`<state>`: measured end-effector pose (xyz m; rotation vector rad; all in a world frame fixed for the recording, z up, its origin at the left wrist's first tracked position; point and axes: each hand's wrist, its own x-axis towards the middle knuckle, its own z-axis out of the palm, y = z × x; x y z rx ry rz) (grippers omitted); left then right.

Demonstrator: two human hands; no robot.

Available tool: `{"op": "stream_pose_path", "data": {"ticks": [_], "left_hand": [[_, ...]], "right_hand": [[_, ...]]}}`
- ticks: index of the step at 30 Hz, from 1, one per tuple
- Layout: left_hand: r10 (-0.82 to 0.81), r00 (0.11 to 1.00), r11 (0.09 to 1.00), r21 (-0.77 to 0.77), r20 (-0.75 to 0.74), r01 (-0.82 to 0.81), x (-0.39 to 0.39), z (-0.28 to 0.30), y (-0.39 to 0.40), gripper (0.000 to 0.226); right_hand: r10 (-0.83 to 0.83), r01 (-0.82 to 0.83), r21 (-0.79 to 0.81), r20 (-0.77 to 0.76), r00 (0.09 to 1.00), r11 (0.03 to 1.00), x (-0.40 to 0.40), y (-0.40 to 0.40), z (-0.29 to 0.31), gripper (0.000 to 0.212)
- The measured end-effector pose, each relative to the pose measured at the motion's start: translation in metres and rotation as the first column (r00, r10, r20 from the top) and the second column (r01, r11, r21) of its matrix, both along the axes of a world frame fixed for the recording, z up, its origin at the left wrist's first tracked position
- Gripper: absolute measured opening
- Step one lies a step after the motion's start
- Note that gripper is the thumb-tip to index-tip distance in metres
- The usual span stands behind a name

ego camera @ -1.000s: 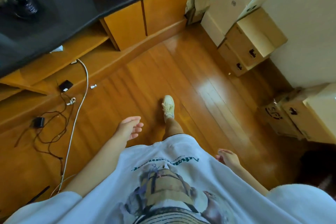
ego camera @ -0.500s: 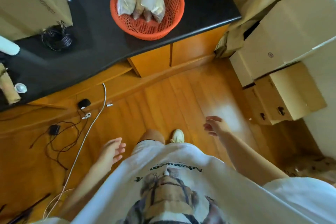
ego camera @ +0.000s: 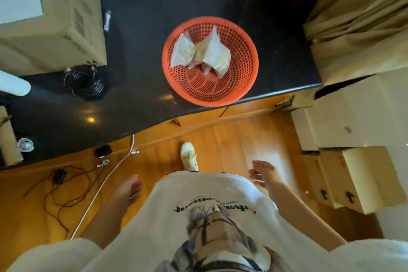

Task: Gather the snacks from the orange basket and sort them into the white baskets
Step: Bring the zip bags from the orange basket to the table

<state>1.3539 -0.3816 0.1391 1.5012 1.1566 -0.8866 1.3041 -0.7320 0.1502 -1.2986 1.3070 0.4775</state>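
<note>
The orange basket (ego camera: pixel 210 61) sits at the front edge of the black countertop (ego camera: pixel 141 86), toward its right end, its rim just overhanging the edge. Inside it, bunched toward the back left, lie several clear snack bags (ego camera: pixel 199 53), apparently all ungathered; the sorting looks not yet begun. No white baskets are in view, so where the snacks must go cannot be told.

The left hand (ego camera: pixel 129 187) hangs low beside the white shirt, fingers loosely relaxed, holding nothing. The right hand (ego camera: pixel 263 173) is raised a little in front of the body, fingers spread and slack, also empty; both are well short of the basket.

On the countertop to the left are a coil of black cable (ego camera: pixel 85 83) and a large cardboard box (ego camera: pixel 50 17) at the back left corner. Stacked cardboard boxes (ego camera: pixel 353 161) stand on the wooden floor (ego camera: pixel 231 139) at the right, beige curtains (ego camera: pixel 357 24) above them. Loose cords (ego camera: pixel 66 183) trail over the floor at left, and one pale shoe (ego camera: pixel 188 157) is stepped toward the cabinet.
</note>
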Motion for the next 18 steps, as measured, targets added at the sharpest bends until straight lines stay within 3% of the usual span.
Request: {"op": "stream_pose_path", "data": {"ticks": [7,12,15,18], "left_hand": [[-0.121,0.986,0.992,0.033,0.115,0.118,0.151,-0.001,-0.063,0.025],[-0.165,0.963,0.974,-0.118,0.212,0.192,0.222,-0.002,-0.126,0.023],[-0.093,0.965,0.96,-0.235,0.247,0.153,0.254,-0.018,-0.162,0.026],[0.104,0.969,0.957,-0.286,0.224,-0.037,0.281,-0.043,-0.192,0.043]], "right_hand": [[-0.101,0.099,-0.032,-0.086,0.991,0.995,0.033,-0.01,-0.005,0.025],[-0.136,0.141,-0.047,0.094,0.986,0.989,0.092,-0.024,-0.003,0.022],[-0.036,0.05,-0.055,0.24,0.97,0.997,0.155,-0.036,-0.007,0.018],[0.089,-0.061,-0.094,0.331,0.94,0.994,0.223,-0.049,-0.022,0.02]]}}
